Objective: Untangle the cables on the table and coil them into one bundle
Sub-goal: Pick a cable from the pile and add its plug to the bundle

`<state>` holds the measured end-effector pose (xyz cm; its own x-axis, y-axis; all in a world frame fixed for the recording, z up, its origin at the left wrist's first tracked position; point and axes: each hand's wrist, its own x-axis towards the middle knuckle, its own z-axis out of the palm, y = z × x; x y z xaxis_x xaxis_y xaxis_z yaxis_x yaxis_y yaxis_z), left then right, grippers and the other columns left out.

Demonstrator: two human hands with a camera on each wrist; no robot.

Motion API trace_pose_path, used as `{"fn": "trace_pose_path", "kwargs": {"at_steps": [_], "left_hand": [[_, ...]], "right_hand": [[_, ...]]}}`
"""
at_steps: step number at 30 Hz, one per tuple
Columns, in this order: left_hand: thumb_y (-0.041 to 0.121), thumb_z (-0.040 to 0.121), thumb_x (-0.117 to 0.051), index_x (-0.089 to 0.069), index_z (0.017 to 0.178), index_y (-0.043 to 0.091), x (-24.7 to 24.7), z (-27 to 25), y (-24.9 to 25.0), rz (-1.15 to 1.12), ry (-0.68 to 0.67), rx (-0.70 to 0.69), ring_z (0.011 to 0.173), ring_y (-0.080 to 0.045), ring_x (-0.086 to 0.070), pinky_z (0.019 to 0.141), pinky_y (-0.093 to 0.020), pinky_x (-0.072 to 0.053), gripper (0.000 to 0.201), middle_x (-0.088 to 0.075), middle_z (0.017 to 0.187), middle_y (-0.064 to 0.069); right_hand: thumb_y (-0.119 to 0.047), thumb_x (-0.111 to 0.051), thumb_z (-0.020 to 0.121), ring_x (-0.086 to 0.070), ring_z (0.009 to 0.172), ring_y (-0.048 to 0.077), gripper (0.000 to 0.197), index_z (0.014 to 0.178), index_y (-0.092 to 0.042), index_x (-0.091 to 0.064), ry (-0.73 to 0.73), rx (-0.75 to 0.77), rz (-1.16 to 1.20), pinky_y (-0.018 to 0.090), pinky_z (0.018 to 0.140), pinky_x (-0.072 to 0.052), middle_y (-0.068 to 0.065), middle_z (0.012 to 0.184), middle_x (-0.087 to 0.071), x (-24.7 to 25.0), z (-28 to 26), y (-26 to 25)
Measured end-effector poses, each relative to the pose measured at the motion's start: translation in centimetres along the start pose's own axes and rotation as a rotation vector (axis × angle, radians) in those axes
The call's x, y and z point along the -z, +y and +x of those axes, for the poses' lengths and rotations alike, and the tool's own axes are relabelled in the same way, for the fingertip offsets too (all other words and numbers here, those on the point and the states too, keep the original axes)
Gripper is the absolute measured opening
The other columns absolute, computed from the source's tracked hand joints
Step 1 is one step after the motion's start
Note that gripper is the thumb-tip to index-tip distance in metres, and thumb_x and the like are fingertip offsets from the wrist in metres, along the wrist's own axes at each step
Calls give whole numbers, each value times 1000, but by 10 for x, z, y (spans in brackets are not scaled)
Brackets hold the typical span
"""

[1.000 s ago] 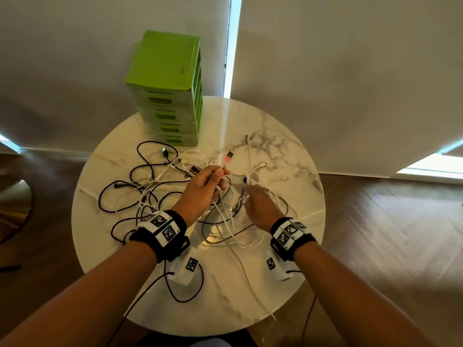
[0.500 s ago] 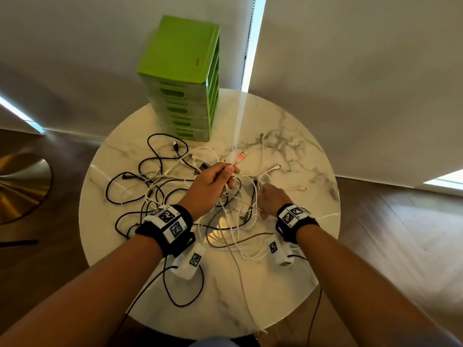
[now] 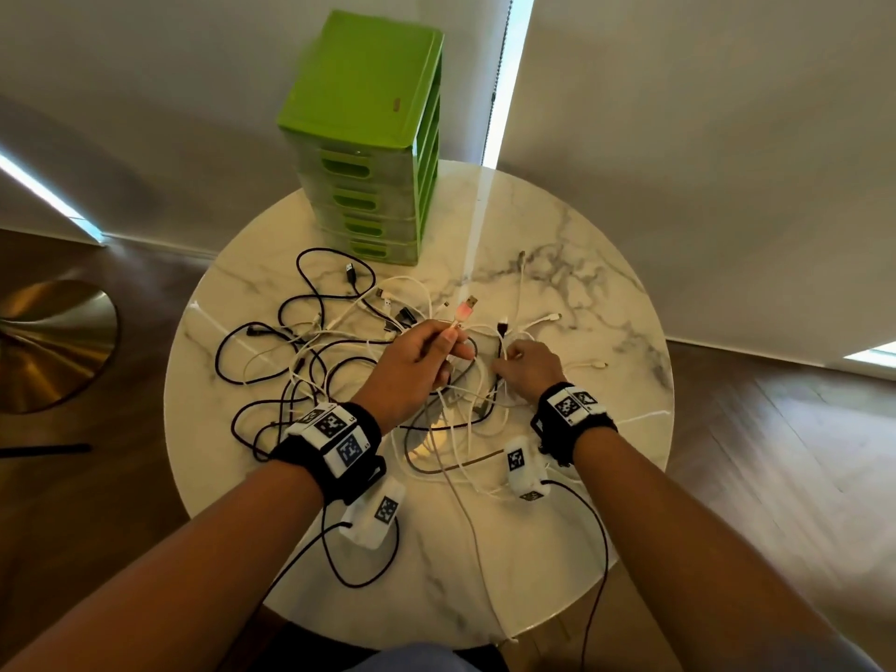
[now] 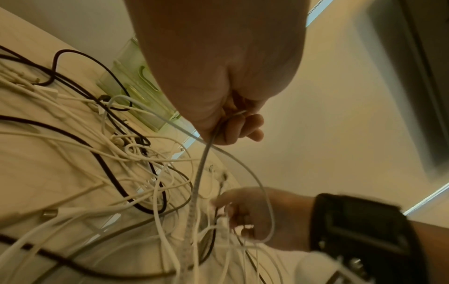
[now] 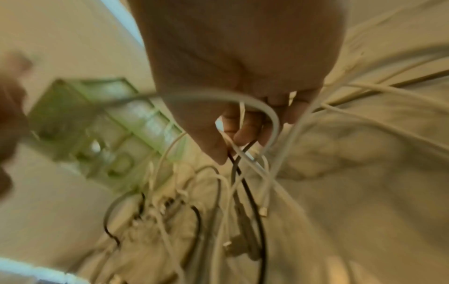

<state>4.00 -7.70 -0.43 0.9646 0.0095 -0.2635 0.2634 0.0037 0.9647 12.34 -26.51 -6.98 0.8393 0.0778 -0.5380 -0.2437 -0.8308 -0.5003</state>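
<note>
A tangle of black and white cables (image 3: 339, 361) sprawls over the round marble table (image 3: 557, 565). My left hand (image 3: 426, 351) is raised above the pile and pinches a pale braided cable (image 4: 199, 176) just behind its pink USB plug (image 3: 465, 310). In the left wrist view that cable hangs from my curled fingers (image 4: 233, 128) down into the heap. My right hand (image 3: 526, 363) sits low on the tangle, fingers curled round several white and black strands (image 5: 243, 163). A black plug (image 3: 503, 327) sticks up just beyond it.
A green drawer tower (image 3: 368, 138) stands at the table's back edge, close behind the cables. Loose white plug ends (image 3: 601, 365) lie to the right. A gold round base (image 3: 48, 341) sits on the wooden floor at left. Wrist-camera leads (image 3: 359, 569) trail near the front edge.
My left hand has lifted the pink-plugged cable a little higher and further from the pile. My right hand has stayed gripping strands in the tangle. The head view has shifted.
</note>
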Motion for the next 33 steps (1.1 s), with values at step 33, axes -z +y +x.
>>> {"fn": "trace_pose_path", "kwargs": {"at_steps": [33], "left_hand": [[31, 110, -43, -64, 125, 10, -30, -40, 48, -351, -29, -22, 95, -27, -59, 91, -41, -55, 33, -68, 121, -21]], "right_hand": [[-7, -43, 106, -56, 60, 6, 4, 104, -10, -44, 305, 446, 838, 22, 59, -49, 8, 81, -57, 24, -162, -83]]}}
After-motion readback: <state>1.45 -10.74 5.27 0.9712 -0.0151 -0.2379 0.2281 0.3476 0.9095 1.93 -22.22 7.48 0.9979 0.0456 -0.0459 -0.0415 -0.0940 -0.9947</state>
